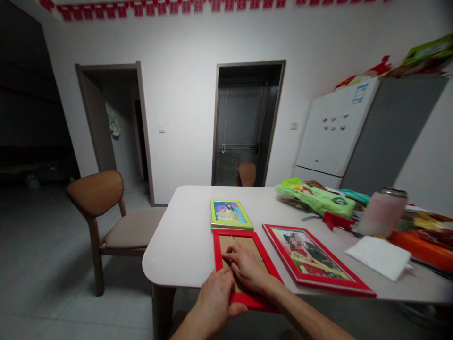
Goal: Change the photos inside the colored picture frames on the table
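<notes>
A red picture frame (266,264) lies face down at the table's near edge, its brown backing board (244,242) upward. Small metal clips show at the board's top and right sides. My left hand (216,293) grips the frame's near left corner, thumb along the near edge. Over the board lies my right hand (246,265), fingers stretched toward the frame's left inner edge and touching there; whatever is under the fingertips is hidden. Just beyond is a yellow-green frame (231,213) with a picture facing up. Another red frame (318,259), picture up, lies to the right.
The white table (184,236) has a rounded left corner. On its right are a white tissue (380,256), a pink bottle (382,215), a green package (318,198) and an orange-red item (421,248). A wooden chair (97,196) stands left; a fridge (334,132) stands behind.
</notes>
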Motion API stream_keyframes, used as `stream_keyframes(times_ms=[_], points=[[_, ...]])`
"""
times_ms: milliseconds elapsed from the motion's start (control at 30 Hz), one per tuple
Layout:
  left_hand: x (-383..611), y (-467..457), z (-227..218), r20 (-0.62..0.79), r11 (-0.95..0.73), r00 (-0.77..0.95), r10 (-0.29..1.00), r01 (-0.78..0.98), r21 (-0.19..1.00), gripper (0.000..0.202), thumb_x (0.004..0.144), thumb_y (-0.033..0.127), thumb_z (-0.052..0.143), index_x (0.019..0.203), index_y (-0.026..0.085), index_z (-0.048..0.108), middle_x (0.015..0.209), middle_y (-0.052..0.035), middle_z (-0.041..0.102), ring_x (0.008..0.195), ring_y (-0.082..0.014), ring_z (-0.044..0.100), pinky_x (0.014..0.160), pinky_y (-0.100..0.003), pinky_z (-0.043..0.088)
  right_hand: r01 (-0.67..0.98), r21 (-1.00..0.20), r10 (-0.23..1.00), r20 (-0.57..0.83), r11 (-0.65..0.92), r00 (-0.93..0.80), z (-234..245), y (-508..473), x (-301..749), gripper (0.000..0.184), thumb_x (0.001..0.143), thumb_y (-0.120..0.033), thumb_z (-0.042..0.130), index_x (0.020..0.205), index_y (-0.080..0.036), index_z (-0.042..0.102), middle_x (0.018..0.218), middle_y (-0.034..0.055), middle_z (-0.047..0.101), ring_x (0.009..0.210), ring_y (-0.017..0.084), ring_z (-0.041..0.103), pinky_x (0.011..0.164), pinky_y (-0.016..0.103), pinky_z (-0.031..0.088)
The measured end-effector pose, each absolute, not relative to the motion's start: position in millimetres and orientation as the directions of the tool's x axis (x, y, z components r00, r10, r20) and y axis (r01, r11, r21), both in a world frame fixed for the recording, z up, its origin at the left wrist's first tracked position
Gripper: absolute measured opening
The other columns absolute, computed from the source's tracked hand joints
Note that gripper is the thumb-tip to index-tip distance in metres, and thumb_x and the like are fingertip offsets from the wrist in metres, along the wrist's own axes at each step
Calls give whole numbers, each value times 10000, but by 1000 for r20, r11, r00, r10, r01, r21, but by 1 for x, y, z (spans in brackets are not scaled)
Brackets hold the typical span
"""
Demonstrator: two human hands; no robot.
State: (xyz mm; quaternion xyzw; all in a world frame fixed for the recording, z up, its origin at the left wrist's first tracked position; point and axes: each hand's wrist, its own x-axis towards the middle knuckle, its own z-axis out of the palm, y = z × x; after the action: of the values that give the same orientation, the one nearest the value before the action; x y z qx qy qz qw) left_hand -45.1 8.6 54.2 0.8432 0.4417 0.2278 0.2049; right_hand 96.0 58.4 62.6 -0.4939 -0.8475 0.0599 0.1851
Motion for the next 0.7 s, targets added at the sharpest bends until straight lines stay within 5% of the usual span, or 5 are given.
stream_keyframes(times_ms=[333,700], points=[[-46,7,56,164,-496,494,854,678,542,566,604,334,674,1100,156,468,1160,-73,487,1049,-217,433,920,-289,318,777,-363,855,283,514,-434,59,65,99,328,733,-168,363,927,-206,626,999,41,594,939,162,488,838,276,322],[-45,3,58,96,-437,463,881,722,536,681,583,313,693,1162,69,431,1210,-159,445,1113,-260,391,968,-333,283,914,-406,972,211,-8,103,43,135,114,211,711,-292,457,753,-177,629,784,77,655,733,171,579,584,232,364]])
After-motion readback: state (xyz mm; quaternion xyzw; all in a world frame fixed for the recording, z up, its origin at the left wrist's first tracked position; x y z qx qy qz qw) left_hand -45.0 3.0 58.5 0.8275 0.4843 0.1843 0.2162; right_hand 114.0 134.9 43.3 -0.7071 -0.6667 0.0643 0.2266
